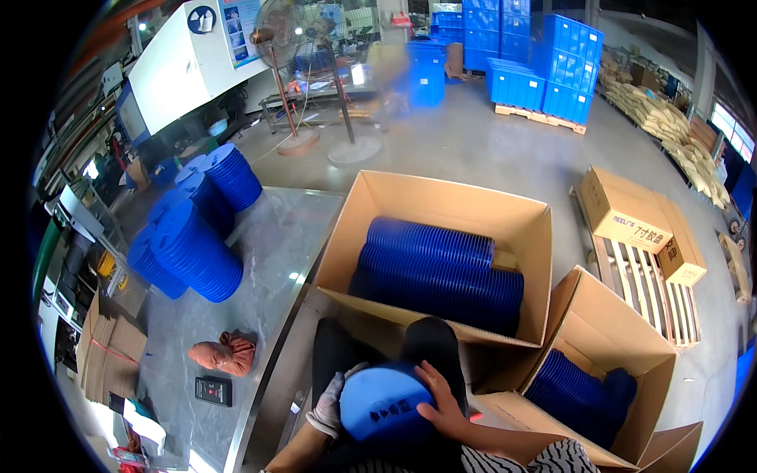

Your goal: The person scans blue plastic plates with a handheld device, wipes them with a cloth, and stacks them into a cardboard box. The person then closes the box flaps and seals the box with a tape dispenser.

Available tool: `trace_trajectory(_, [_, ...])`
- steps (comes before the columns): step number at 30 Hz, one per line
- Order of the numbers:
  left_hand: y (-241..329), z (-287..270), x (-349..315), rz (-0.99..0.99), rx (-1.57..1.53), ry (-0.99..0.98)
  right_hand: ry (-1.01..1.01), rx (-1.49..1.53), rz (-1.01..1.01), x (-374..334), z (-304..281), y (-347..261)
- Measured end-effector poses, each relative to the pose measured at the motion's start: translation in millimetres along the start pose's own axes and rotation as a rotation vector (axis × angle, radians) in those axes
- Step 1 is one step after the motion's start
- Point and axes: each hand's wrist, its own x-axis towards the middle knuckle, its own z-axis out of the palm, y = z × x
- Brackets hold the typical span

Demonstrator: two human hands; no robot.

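Note:
A round blue plastic disc (382, 414) with dark cut-outs near its middle rests on my lap, tilted toward me. My left hand (327, 406), in a pale glove, grips its left rim. On the opposite rim lies my bare right hand (443, 402), thumb over the top face and fingers along the edge. Whether more discs sit under this one is hidden. Just beyond my knees, an open cardboard carton (449, 191) holds rows of blue discs (441, 296) standing on edge. A second open carton (653, 394), to the right, contains more blue discs (572, 394).
At left, a grey table (276, 229) carries several stacks of blue discs (197, 252), a reddish-brown lump (225, 353), a small black device (213, 390) and tied cardboard sheets (110, 351). Closed cartons (623, 209) sit on a pallet (631, 276) at right. Standing fans (347, 110) and blue crates (568, 67) are farther off.

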Motion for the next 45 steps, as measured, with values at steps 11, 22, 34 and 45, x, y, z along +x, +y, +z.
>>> trace_trajectory(11, [25.0, -8.3, 68.1, -0.227, 0.36, -0.267, -0.195, 0.226, 0.166, -8.4, -0.8, 19.6])
trace_trajectory(22, [26.3, 47.8, 69.5, -0.354, 0.517, -0.227, 1.018, -0.177, 0.315, -155.6, -316.5, 53.4])
trace_trajectory(34, [30.1, 63.8, 58.8, -0.253, 0.621, 0.098, 1.564, -0.726, 1.425, -417.0, -425.7, 274.3])
trace_trajectory(45, [67.9, 98.0, 39.5, -0.194, 0.897, 0.247, 1.006, -0.834, 1.861, -370.8, -460.4, 292.5])
